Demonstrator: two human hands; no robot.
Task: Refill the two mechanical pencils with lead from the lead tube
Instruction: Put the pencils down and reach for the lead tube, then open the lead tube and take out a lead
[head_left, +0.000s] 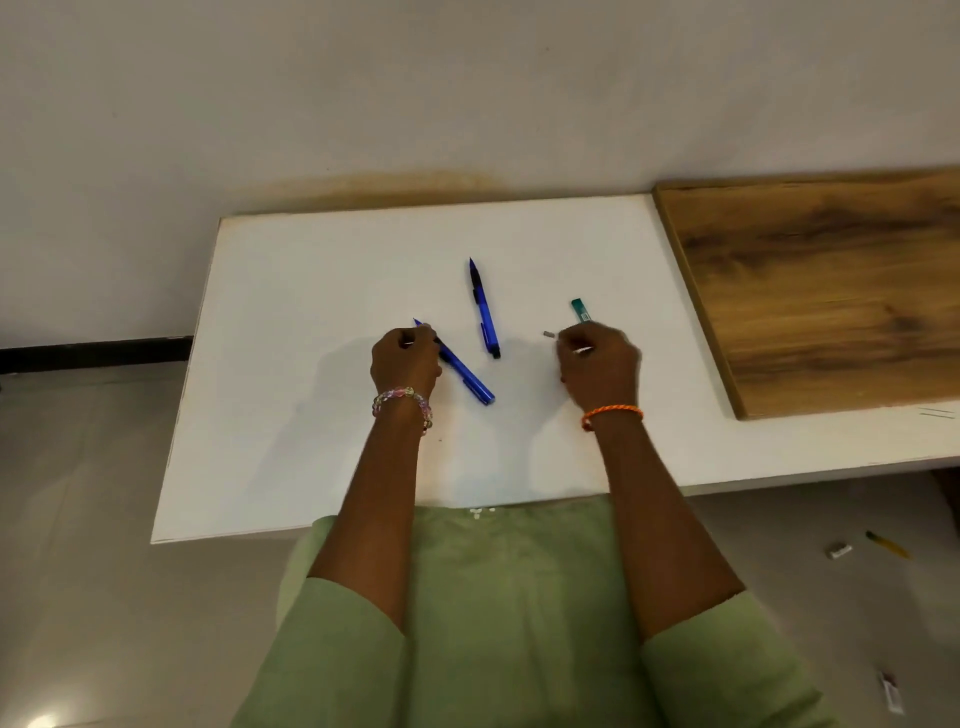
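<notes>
Mechanical pencils both on white table (311, 441), lead tube too — refill looks barely begun, no lead visible going in. Near pencil (465, 376) lies slanted under left hand (405, 361), fingers curled round its tip end. Right hand (597, 364) curled, seems to pinch small pale piece (549, 334) — cap perhaps, cannot tell. Just beyond knuckles, green lead tube (582, 310). Farther back, between hands, second pencil (484, 309) untouched. Both forearms stretched forward.
</notes>
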